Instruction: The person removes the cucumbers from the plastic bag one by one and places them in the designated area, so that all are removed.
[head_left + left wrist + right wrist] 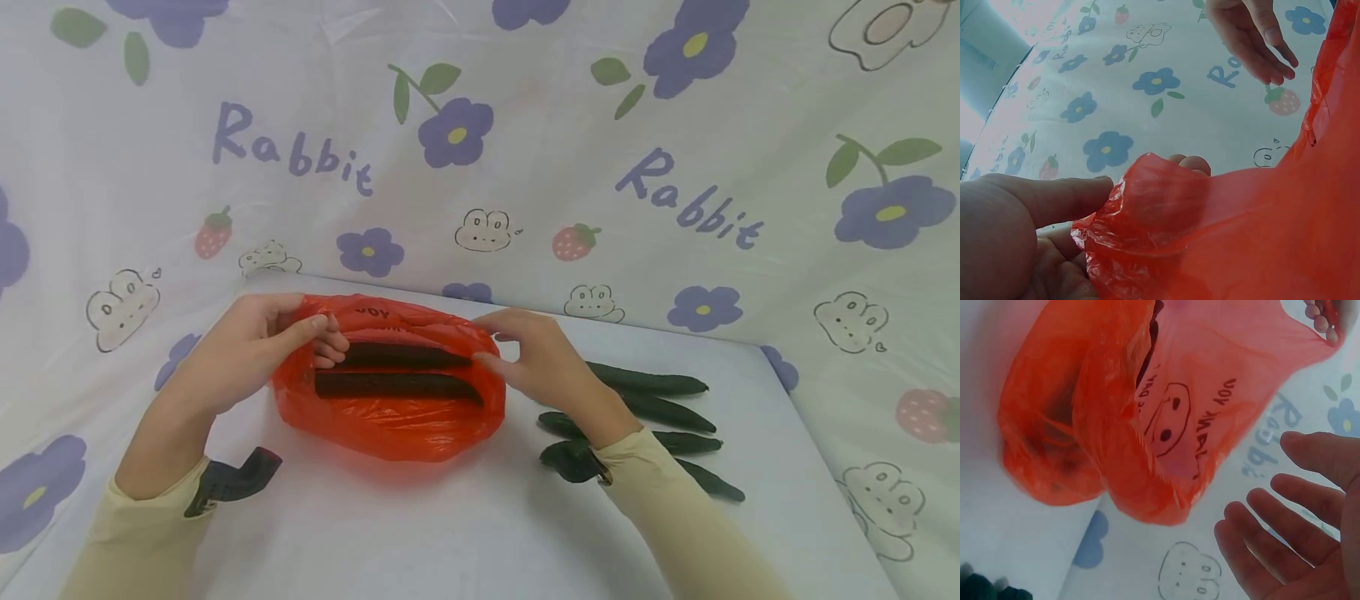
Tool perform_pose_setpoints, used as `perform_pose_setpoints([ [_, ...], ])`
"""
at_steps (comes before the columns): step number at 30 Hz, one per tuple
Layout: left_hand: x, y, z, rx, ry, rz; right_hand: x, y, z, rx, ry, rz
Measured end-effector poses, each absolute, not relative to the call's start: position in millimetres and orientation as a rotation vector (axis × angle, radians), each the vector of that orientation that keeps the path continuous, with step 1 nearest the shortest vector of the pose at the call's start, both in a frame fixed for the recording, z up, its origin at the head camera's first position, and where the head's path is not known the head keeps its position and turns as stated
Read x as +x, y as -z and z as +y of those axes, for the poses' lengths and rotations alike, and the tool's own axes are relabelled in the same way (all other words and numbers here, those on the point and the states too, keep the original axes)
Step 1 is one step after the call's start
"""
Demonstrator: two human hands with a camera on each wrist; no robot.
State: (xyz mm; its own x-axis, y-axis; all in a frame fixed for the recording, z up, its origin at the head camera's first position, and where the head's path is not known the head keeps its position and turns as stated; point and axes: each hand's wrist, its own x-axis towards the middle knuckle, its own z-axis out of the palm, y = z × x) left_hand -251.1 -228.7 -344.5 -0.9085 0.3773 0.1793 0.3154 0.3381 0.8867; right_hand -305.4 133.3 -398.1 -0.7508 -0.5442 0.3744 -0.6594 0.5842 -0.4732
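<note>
A red plastic bag [427, 437] lies with its mouth gaping toward me in the head view. Two dark green cucumbers [393, 385] lie side by side inside it. My left hand [243, 346] pinches the bag's rim at the left, thumb against fingers; the left wrist view shows the crumpled red film [1116, 219] between them. At the bag's right edge is my right hand [540, 354], its fingers spread and relaxed. In the right wrist view that palm [1310, 550] holds nothing and stands apart from the printed bag [1122, 456].
Several loose cucumbers [671, 383] lie in a rough row on the white table [450, 533], partly behind my right forearm. A patterned cloth [525, 167] with flowers and rabbits hangs behind the table. Dark wrist straps [232, 479] stick out at the sleeves.
</note>
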Motion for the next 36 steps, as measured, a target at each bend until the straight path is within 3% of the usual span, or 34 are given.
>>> perform_pose_setpoints([
  [16,-264.9,343.5,-235.0,0.667,-1.631,2.512,-318.7,403.9,98.0,0.978,-0.957,-2.759],
  [36,-264.9,347.7,-233.9,0.671,-1.660,2.470,-333.8,437.7,64.3,1.029,-0.908,-2.821],
])
